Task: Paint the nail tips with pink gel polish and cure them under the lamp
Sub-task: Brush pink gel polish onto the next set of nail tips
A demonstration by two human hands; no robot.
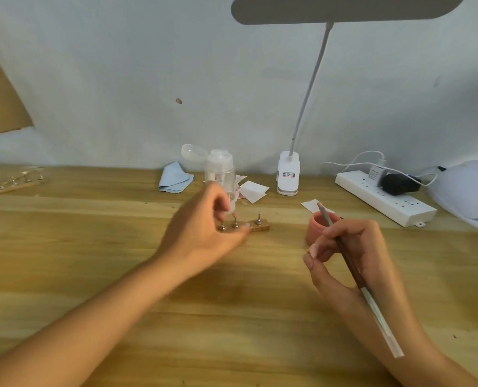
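Observation:
A small wooden nail-tip holder (pixel 260 227) lies mid-table with three metal pegs standing on it and one bare round spot. My left hand (pixel 204 230) hovers over its left end, blurred, with fingers curled and pinching what looks like a pale nail tip on a peg (pixel 231 205). My right hand (pixel 349 247) grips a long brush (pixel 352 270) like a pen. The brush's pink-coated tip sits just above an open pink gel jar (pixel 317 227). The white curing lamp (pixel 466 188) stands at the far right edge.
Behind the holder stand a clear pump bottle (pixel 221 169), a blue cloth (pixel 175 177) and white wipes (pixel 253 189). A clip desk lamp (pixel 288 174) and a power strip (pixel 385 199) sit to the right. A second peg board (pixel 11 181) lies far left.

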